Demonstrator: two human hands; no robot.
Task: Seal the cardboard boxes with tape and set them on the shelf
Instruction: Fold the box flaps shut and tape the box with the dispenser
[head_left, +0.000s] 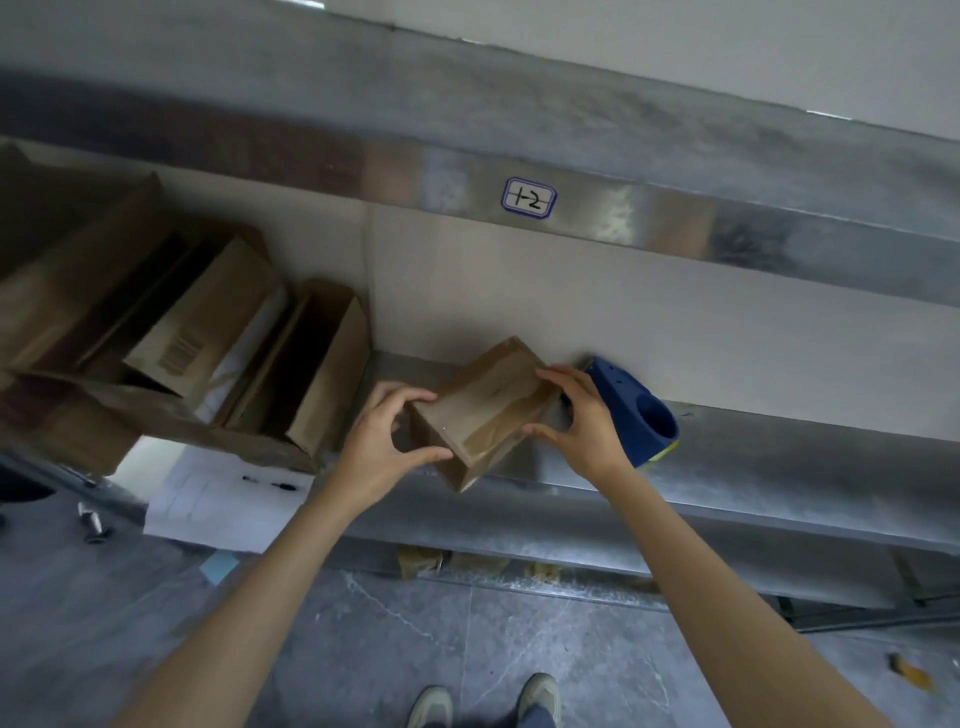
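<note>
Together left hand and right hand grip the box, fingers curled; blue dispenser just beyond, cartons leftward

Storeroom: labelled metal shelf, cardboard boxes, concrete floor.

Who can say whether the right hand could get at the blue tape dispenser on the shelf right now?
Probably yes, but not at once: the right hand grips the small cardboard box. The blue tape dispenser lies right beside it on the shelf, nothing between them.
</note>
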